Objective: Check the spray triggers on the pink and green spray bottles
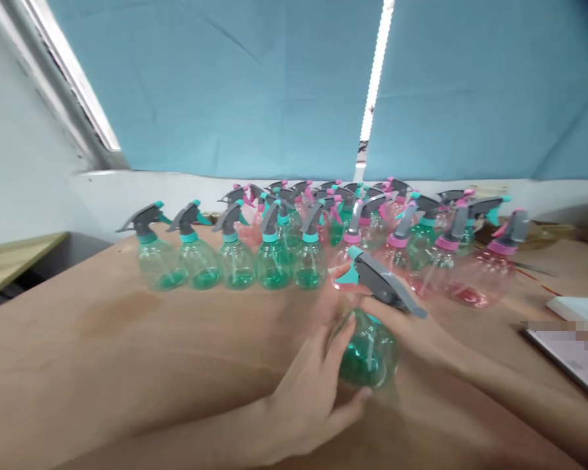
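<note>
Workshop-like room, by the look of its rows of matching spray bottles (274,266) on a broad brown table (78,365).

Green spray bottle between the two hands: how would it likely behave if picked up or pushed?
The green spray bottle may be slippery, since its rounded body looks glossy. It could tip if pushed, as the gray spray head juts out on top.

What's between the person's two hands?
A green spray bottle, in the head view: left hand at its side, right hand at its neck.
</note>
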Tool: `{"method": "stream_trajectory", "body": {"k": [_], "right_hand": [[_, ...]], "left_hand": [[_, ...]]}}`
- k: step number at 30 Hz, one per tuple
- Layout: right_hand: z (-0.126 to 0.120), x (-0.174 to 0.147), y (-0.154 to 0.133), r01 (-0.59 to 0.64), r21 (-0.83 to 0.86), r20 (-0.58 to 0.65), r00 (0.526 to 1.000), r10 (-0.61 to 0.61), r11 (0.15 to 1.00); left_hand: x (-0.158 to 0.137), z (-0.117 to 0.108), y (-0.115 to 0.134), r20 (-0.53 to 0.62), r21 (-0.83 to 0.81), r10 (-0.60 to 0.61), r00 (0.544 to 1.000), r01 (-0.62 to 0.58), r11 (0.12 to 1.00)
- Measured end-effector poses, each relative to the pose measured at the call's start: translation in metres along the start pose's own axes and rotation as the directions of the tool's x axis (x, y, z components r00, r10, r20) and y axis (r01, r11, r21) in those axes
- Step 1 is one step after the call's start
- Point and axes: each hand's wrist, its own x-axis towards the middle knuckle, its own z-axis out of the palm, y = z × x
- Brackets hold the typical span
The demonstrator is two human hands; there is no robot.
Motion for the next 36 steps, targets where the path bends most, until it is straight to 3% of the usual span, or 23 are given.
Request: {"method": "stream_trajectory", "body": {"k": [2,4,9,15,25,32,36], "right_hand": [[-0.009,0.004,0.004,0.051,-0.053,-0.038,0.998,-0.053,0.997],[-0.015,0.008,0.008,0.071,-0.099,-0.049,0.996,-0.076,0.993],[-0.018,0.017,0.012,0.039,-0.143,0.000,0.999,-0.039,0.989],[-0.021,0.020,0.012,0.072,-0.152,0.055,0.996,-0.064,0.986],[-0.027,0.019,0.015,0.063,-0.146,0.102,0.994,-0.048,0.987],[-0.031,0.010,0.025,0.016,-0.198,0.010,1.000,-0.014,0.980],[-0.033,0.009,0.024,-0.015,-0.199,0.017,1.000,0.019,0.980]], "left_hand": [[0.010,-0.001,-0.014,0.011,0.029,0.082,0.997,-0.083,0.996],[0.017,-0.005,-0.027,0.041,0.055,0.092,0.995,-0.094,0.994],[0.025,-0.017,-0.046,0.168,0.110,-0.028,0.985,0.009,0.994],[0.028,-0.016,-0.048,0.250,0.170,-0.112,0.962,0.071,0.983],[0.027,-0.014,-0.048,0.253,0.226,-0.089,0.963,0.030,0.974],[0.027,-0.011,-0.051,0.215,0.203,-0.046,0.976,0.001,0.979],[0.027,-0.012,-0.051,0.217,0.219,-0.027,0.976,-0.022,0.976]]}}
